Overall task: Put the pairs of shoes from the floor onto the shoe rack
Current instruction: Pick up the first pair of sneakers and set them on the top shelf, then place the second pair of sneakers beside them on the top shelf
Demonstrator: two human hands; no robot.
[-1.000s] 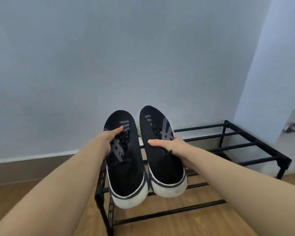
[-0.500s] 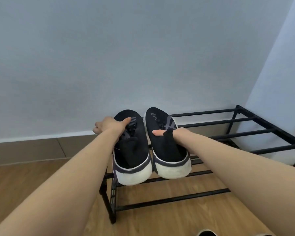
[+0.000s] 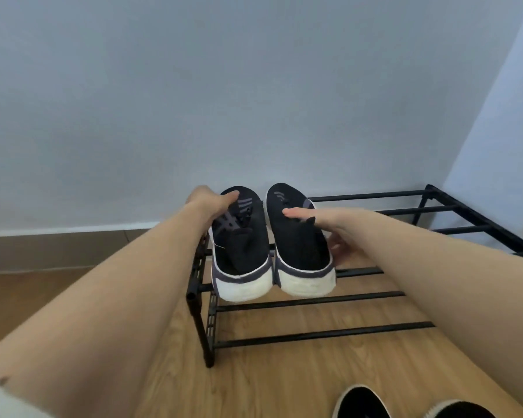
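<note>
A pair of black sneakers with white soles rests on the top bars at the left end of the black shoe rack, heels toward me. My left hand grips the left sneaker near its toe, thumb on top. My right hand holds the right sneaker, thumb laid across its upper and fingers curled along its right side. A second black pair lies on the floor at the bottom right, partly cut off by the frame edge.
The rack stands on a wooden floor against a pale wall, its right end in a corner. Its top bars to the right of the sneakers and its lower bars carry nothing.
Both hands have lowered the sneakers from the air onto the rack's top left bars. The view has tilted down, bringing the second pair on the floor into sight.
</note>
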